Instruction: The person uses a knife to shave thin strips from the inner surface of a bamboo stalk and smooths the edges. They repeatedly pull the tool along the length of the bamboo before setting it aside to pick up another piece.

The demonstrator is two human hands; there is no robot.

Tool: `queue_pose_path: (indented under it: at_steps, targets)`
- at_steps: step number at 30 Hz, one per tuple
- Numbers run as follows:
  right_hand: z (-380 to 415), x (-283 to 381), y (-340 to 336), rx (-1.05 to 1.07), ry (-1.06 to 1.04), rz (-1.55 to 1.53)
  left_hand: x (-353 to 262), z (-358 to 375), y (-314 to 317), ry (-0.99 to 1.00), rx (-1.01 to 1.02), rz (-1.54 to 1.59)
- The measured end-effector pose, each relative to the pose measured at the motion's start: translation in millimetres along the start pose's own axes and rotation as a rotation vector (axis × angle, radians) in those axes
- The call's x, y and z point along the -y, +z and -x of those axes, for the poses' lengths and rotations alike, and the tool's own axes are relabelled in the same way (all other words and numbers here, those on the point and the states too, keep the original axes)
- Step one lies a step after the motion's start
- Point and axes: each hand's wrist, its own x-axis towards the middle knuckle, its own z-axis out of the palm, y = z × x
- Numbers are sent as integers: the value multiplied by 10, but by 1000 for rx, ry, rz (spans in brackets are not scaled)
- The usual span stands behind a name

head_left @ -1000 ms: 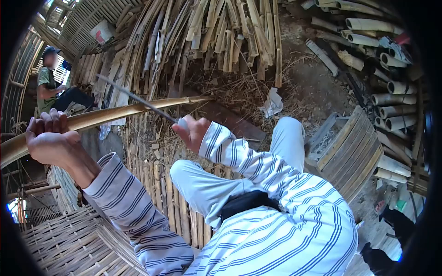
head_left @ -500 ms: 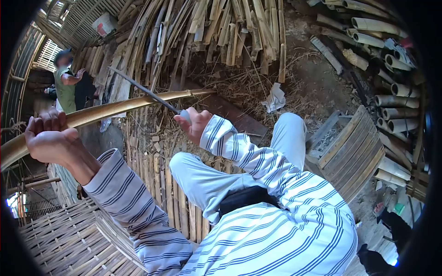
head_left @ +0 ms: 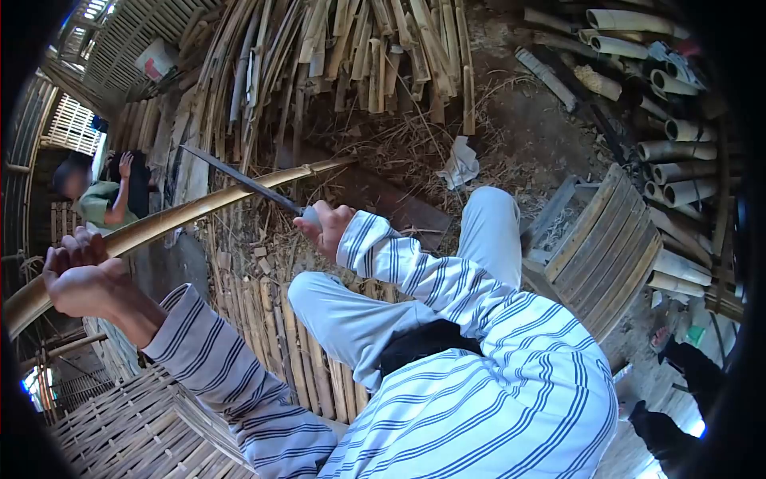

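Observation:
My left hand (head_left: 84, 275) is at the left, its fingers wrapped around a long split bamboo strip (head_left: 187, 209). The strip slants up and away from that hand, its thin far end lying over the littered ground. In front of my knees, my right hand (head_left: 329, 227) is closed on the pale handle of a long knife (head_left: 226, 170). The knife's dark, narrow blade points up and left, crossing the strip in this view partway along its far half.
Split bamboo lengths (head_left: 379, 60) are piled ahead, and cut bamboo poles (head_left: 686, 152) are stacked at right. A slatted wooden piece (head_left: 610, 259) stands beside my knee. Someone in a green top (head_left: 104, 203) is at far left. Woven bamboo (head_left: 132, 423) lies at lower left.
The whole view has shifted slightly. My hands keep their holds on the strip and knife, with little change between them. The person at far left has bent lower, a hand raised.

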Motion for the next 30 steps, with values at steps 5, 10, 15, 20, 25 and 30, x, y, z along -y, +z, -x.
queue_pose_path:
  at_steps: [5, 10, 15, 20, 25, 30]
  targets:
    - [-609, -1822, 467, 13, 261, 235, -64, 48, 4, -21, 66, 36]
    - [-353, -1298, 108, -135, 182, -56, -26, 26, 117, 26, 79, -13]
    - [-236, -380, -43, -139, -72, -79, 14, 15, 184, 85, -39, -68]
    - [-388, -858, 203, 91, 235, 151, 14, 8, 6, 61, -5, -78]
    - [-915, -2301, 332, 104, 548, 291, -15, -3, -30, 18, -106, -60]
    - [-531, -1546, -26, -183, 556, 34, 113, -210, -32, -33, -24, 11]
